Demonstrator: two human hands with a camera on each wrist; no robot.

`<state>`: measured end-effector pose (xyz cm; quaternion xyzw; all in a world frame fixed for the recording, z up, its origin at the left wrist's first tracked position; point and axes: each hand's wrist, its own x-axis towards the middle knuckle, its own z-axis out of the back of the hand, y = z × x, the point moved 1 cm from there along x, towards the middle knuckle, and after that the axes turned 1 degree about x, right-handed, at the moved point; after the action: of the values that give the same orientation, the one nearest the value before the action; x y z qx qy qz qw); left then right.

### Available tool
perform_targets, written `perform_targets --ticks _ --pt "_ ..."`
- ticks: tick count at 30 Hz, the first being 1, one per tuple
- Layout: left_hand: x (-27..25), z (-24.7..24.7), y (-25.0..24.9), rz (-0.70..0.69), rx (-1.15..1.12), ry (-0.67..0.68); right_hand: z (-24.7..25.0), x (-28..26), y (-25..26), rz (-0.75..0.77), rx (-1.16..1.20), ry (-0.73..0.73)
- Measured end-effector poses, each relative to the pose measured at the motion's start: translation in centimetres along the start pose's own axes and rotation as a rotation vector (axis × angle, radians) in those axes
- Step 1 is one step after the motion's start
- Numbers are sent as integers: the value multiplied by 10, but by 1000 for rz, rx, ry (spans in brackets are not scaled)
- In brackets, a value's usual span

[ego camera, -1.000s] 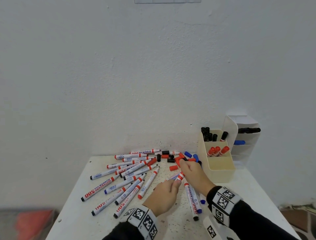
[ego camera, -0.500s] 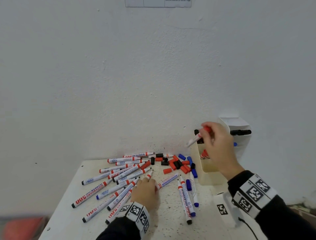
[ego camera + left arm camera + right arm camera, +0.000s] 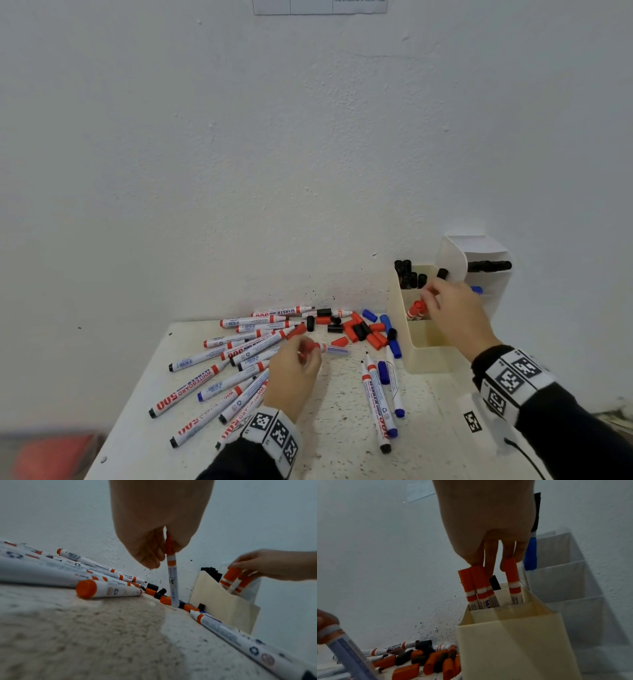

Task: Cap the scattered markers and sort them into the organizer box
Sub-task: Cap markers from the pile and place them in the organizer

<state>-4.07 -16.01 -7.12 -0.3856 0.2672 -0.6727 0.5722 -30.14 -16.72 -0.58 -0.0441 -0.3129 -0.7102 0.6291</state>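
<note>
- Right hand (image 3: 489, 524), fingers straight down, fingertips (image 3: 475, 561) on capped red markers (image 3: 476, 586) in organizer box (image 3: 423, 353) middle slot.
- Left hand (image 3: 154, 524) pinching a capped red marker (image 3: 172, 580) above table (image 3: 342, 421).
- Black ones in back slot, few red sorted.
- Left: many uncapped markers (image 3: 219, 373), loose caps (image 3: 359, 330).

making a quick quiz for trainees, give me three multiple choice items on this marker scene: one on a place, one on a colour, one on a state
1. Where do the red-capped markers stand?
A. cream plastic organizer box
B. table edge
C. floor

2. What colour is the cap of the white marker in the left hand?
A. blue
B. black
C. red

3. What is the right hand doing?
A. lying flat on the table
B. touching the red caps in the box
C. holding a loose cap

Key: 1 A, they stand upright in its compartment. 2 C, red shows between the fingers. 3 B, fingertips meet the caps.
</note>
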Motion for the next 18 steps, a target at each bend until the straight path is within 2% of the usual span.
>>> perform_targets --ticks 3,6,8,10,14,18 --pt "2 5 -6 -23 -130 -89 -1 1 3 -29 -35 -4" --pt "3 11 -13 -29 -261 -160 4 -2 22 93 -36 -190" --pt "5 15 -16 -33 -305 -186 3 -4 43 170 95 -182" --pt "8 18 -17 -34 -302 -203 -9 -7 64 185 239 -13" --pt "12 28 -14 -3 -229 -216 -56 -16 91 125 314 416" --pt "18 32 2 33 -45 -189 -93 -21 102 102 217 664"
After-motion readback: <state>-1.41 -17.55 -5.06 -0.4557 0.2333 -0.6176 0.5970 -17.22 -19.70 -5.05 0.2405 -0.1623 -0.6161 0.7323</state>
